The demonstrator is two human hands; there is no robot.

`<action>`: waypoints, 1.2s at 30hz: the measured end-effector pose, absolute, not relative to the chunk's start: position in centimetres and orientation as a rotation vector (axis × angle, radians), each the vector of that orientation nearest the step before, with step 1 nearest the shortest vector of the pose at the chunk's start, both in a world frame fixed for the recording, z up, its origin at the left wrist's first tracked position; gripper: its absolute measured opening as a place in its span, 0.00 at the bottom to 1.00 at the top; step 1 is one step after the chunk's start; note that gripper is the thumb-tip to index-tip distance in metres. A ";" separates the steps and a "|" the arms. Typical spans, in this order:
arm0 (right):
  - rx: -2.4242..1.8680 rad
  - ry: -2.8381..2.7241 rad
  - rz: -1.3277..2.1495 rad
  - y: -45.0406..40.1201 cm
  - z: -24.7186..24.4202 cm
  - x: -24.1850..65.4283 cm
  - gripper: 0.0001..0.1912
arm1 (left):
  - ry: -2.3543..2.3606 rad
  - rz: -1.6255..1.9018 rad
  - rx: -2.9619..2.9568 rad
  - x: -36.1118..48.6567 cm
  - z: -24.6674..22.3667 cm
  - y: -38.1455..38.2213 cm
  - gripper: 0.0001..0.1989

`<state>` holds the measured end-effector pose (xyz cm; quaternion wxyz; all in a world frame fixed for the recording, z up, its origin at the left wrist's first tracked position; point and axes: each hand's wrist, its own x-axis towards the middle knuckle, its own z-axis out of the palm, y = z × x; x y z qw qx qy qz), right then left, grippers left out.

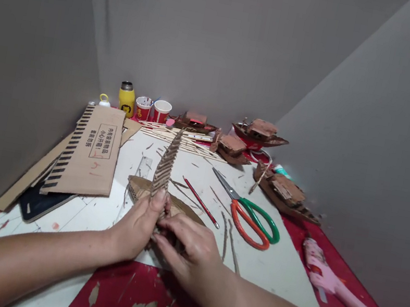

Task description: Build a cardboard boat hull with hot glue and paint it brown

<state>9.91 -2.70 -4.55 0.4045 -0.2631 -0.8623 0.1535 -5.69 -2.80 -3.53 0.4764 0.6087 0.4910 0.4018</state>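
Observation:
A long, pointed strip of corrugated cardboard (165, 167) stands nearly upright, its ridges bare. My left hand (144, 219) is closed around its lower part, thumb pressed on the front. My right hand (189, 243) is closed with its fingertips pinching the strip's lower end, which is mostly hidden behind the fingers. Just behind both hands lies a boat-shaped cardboard piece (138, 185), partly covered by them. Beyond it is a red pencil (201, 202). To the right, scissors (244, 211) with one orange and one green handle lie with the blades pointing away.
Several brown model boats (283, 191) stand at the back and right. A pink glue gun (340, 286) lies at the right edge. Printed cardboard (86, 151) covers the left side. Wooden sticks (187, 142), paper cups (161, 111) and a yellow bottle (126, 100) are at the back.

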 end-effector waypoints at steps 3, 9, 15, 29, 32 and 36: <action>-0.668 -2.165 0.363 -2.6 -5.1 9.7 0.03 | 1.206 0.977 1.529 -5.4 -3.7 -3.1 0.30; -0.638 -2.134 0.367 -2.6 -5.6 9.5 0.04 | 1.157 1.033 1.541 -5.3 -3.8 -3.2 0.28; -0.543 -2.166 0.402 -2.5 -5.3 9.6 0.05 | 1.127 1.088 1.633 -5.2 -3.5 -3.7 0.28; -0.140 -2.534 0.503 -4.1 -3.0 10.9 0.21 | 0.922 1.121 0.941 -6.6 -3.7 -1.2 0.34; -0.375 -2.128 0.580 -3.4 -2.8 11.5 0.16 | 0.886 1.088 0.926 -6.8 -3.4 -1.1 0.35; -0.875 -1.691 0.932 -1.9 -2.7 11.6 0.04 | 0.841 0.945 0.863 -6.8 -3.2 -1.2 0.37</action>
